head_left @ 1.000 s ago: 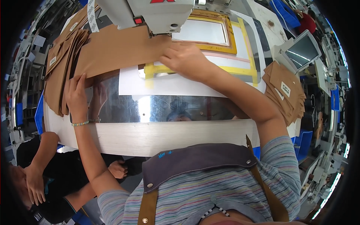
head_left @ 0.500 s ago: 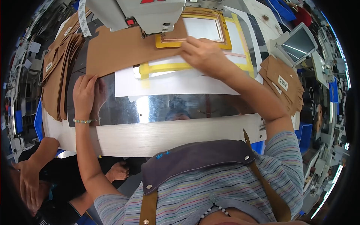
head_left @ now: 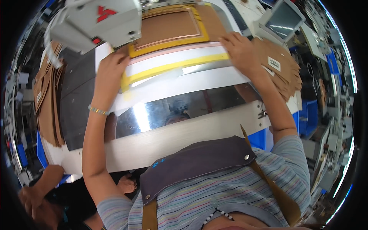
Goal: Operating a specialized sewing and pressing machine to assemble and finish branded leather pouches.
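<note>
A brown sheet lies in the area of a yellow rectangular frame, beneath the sewing machine head and beside it. My left hand is closed on the sheet's left end at the frame's near-left corner. My right hand has curled fingers gripping the sheet's right end, just right of the frame. Below both lies a white base sheet with yellow tape strips; the thumbs are partly hidden.
Brown piece stacks lie at left and right. A screen stands at back right. A shiny metal plate runs along the front. A co-worker's arm is at lower left. Blue bins are at right.
The brown sheet has moved right and back under the machine, into the frame area. Both hands have moved that way, the left one most. The view has tilted.
</note>
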Demonstrator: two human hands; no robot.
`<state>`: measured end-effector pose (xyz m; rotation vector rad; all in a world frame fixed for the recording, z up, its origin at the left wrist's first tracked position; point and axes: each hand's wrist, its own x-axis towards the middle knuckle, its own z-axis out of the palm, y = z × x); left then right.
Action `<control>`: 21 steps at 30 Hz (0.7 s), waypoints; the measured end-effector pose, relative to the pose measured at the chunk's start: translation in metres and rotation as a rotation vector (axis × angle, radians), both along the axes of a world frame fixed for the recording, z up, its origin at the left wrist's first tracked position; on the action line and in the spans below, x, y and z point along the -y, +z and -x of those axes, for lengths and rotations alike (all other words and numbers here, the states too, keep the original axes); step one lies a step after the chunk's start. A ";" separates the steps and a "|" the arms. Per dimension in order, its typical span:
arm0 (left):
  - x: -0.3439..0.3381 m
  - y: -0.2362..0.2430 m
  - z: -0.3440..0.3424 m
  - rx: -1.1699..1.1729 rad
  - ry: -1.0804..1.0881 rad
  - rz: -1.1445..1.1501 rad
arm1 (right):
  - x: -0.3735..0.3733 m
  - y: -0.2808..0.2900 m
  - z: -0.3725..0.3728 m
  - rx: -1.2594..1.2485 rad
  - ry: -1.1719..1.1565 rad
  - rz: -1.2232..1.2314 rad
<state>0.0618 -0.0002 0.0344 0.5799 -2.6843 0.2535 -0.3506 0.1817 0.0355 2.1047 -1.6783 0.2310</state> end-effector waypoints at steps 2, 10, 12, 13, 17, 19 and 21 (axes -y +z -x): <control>-0.012 -0.004 -0.007 0.033 0.156 -0.050 | -0.015 -0.008 -0.004 0.080 -0.045 0.010; -0.022 -0.011 -0.013 0.004 0.197 -0.251 | -0.028 -0.025 -0.002 0.302 -0.173 -0.144; -0.022 -0.010 -0.014 0.008 0.199 -0.240 | -0.027 -0.026 -0.001 0.357 -0.145 -0.111; -0.022 -0.011 -0.015 0.009 0.205 -0.225 | -0.027 -0.027 -0.001 0.380 -0.137 -0.103; -0.024 -0.012 -0.016 -0.028 0.204 -0.206 | -0.025 -0.029 -0.005 0.401 -0.138 -0.015; -0.025 -0.011 -0.017 -0.025 0.225 -0.194 | -0.025 -0.029 -0.006 0.381 -0.184 -0.085; -0.024 -0.010 -0.018 -0.005 0.246 -0.155 | -0.027 -0.029 -0.004 0.347 -0.184 -0.124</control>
